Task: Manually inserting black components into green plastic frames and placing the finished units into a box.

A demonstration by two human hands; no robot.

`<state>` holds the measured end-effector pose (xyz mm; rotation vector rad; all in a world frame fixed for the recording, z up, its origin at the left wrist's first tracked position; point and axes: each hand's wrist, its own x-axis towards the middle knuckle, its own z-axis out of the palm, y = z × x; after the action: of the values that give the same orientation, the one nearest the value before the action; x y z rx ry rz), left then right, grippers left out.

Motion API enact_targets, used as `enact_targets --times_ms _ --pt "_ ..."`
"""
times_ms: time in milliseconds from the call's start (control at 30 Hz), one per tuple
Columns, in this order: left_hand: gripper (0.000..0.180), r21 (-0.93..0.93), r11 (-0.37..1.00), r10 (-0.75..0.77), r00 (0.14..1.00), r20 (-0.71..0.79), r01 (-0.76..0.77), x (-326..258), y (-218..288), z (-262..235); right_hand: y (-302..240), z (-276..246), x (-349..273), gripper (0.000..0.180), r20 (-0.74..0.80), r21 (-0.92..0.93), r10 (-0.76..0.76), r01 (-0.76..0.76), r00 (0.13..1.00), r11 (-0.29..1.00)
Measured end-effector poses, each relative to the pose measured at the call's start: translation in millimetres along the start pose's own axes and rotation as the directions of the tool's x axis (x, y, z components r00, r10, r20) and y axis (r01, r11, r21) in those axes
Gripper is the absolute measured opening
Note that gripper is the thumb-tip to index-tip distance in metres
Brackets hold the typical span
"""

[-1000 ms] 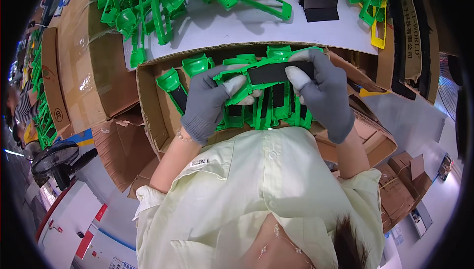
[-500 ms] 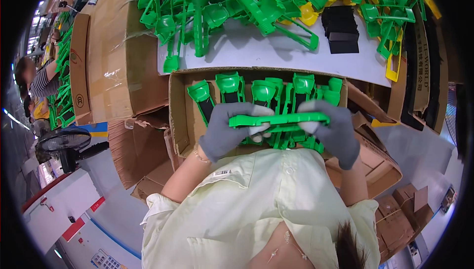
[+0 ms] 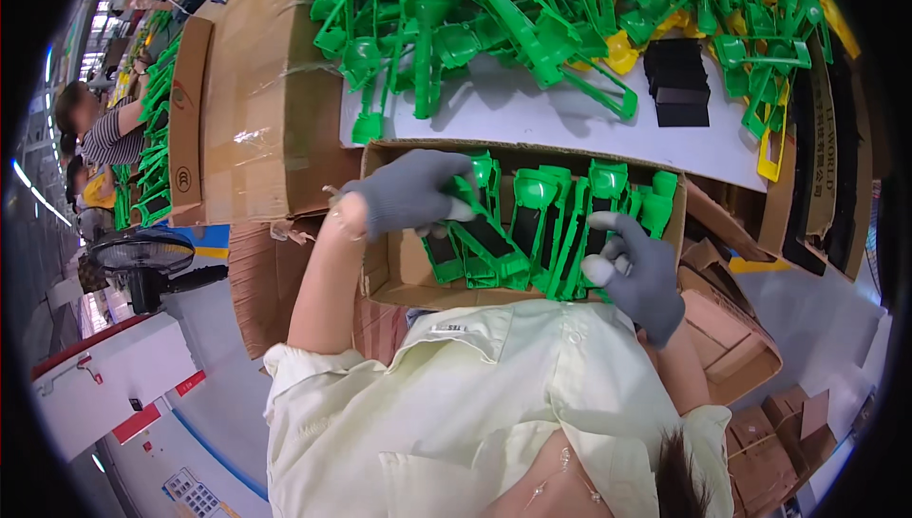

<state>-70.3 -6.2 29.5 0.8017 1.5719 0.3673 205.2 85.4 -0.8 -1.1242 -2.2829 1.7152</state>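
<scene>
Two gloved hands are working over the open cardboard box (image 3: 399, 276) that sits at the near edge of the white worktop (image 3: 513, 114), right against the person's chest. The left hand (image 3: 410, 193) is curled shut over the top of a green plastic piece (image 3: 475, 233) at the box's left end, wrist bent down, forearm coming up from the box's lower left corner. The right hand (image 3: 638, 271) hovers at the box's right side with fingers loosely spread, holding nothing as far as I can see, fingertips just brushing the row of packed green pieces (image 3: 579, 223). If I were doing this I'd keep the piece upright and parallel to its neighbours, slide it straight in, and use the free hand to steady the row so nothing tips. Beyond the box, a loose heap of green parts (image 3: 494, 14) and a stack of black pads (image 3: 676, 81) lie on the worktop.
</scene>
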Motion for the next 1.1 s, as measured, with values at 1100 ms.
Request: enact_targets --times_ms 1100 --pt "0.038 0.180 0.747 0.191 -0.053 -0.980 -0.640 0 -24 -39 83 -146 101 0.026 -0.197 -0.695 -0.282 0.069 0.939 0.716"
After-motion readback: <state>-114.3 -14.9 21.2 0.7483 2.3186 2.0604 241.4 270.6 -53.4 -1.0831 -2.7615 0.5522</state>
